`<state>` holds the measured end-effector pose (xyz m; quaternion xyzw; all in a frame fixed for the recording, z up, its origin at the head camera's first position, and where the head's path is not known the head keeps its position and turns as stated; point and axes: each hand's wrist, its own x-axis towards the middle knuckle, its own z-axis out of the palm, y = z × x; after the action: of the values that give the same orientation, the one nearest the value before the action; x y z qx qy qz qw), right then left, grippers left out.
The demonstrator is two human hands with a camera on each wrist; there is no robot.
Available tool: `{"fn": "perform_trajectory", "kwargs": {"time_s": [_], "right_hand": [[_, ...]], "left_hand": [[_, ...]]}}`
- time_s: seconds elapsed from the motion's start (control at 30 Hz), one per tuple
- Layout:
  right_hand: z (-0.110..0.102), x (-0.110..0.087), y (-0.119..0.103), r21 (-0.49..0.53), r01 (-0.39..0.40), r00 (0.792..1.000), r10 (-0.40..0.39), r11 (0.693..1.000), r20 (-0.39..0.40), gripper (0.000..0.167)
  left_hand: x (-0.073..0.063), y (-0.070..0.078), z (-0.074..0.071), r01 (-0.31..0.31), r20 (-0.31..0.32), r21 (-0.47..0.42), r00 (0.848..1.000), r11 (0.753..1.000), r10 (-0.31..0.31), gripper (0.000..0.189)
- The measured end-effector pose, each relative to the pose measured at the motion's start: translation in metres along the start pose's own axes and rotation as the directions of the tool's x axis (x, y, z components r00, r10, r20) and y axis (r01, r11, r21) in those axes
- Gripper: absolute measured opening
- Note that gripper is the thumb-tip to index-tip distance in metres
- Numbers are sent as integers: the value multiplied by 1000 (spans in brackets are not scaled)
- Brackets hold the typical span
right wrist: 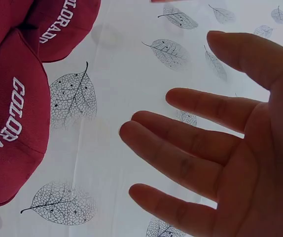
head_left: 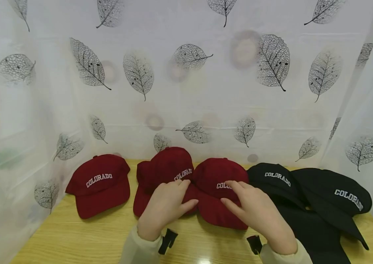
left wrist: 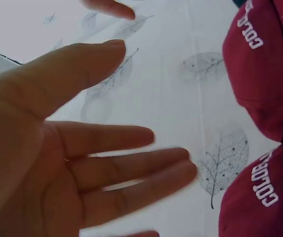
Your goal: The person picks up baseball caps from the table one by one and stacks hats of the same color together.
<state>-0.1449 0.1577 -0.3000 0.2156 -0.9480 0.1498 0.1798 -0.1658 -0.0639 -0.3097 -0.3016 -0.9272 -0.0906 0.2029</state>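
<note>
Two dark red caps with white COLORADO lettering stand side by side mid-table: the left one (head_left: 173,161) and the right one (head_left: 220,170). My left hand (head_left: 166,201) hovers in front of the left one, overlapping its brim in the head view. Before the right one is my right hand (head_left: 255,205), its fingertips over the lettering in that view. Both wrist views show the left hand (left wrist: 97,148) and the right hand (right wrist: 215,143) with fingers extended and apart, nothing in either palm, and the red caps off to the side.
Another dark red cap (head_left: 103,185) sits at the left of the wooden table (head_left: 57,234). Black caps lie overlapping on the right, one (head_left: 269,179) next to the red pair and another (head_left: 341,194) farther right. A white leaf-print curtain (head_left: 173,106) hangs behind.
</note>
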Motion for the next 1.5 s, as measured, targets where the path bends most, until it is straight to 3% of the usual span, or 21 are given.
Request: {"fn": "perform_trajectory", "kwargs": {"time_s": [0.13,0.23,0.43,0.6,0.77,1.0,1.5], "right_hand": [[1,0,0,-5,27,999,-27,1000,-40,36],[2,-1,0,-8,45,997,-45,999,-68,35],[2,-2,1,-20,44,998,-45,999,-51,34],[3,-5,3,-39,43,998,-45,998,-43,34],[5,-7,6,-48,44,999,-46,998,-27,35],[9,-11,12,-66,26,1000,-25,997,4,35],[12,-12,14,-89,38,999,-37,995,2,35]], "left_hand": [[4,4,6,-105,-51,18,993,994,106,37],[7,10,13,-180,-54,41,982,983,182,35],[14,22,31,-269,0,74,963,960,270,24],[19,30,50,-326,59,98,945,940,321,27],[19,31,63,-329,114,66,940,942,321,30],[19,30,72,-317,141,25,940,948,311,32],[16,30,94,-228,230,-59,944,972,236,44]]}}
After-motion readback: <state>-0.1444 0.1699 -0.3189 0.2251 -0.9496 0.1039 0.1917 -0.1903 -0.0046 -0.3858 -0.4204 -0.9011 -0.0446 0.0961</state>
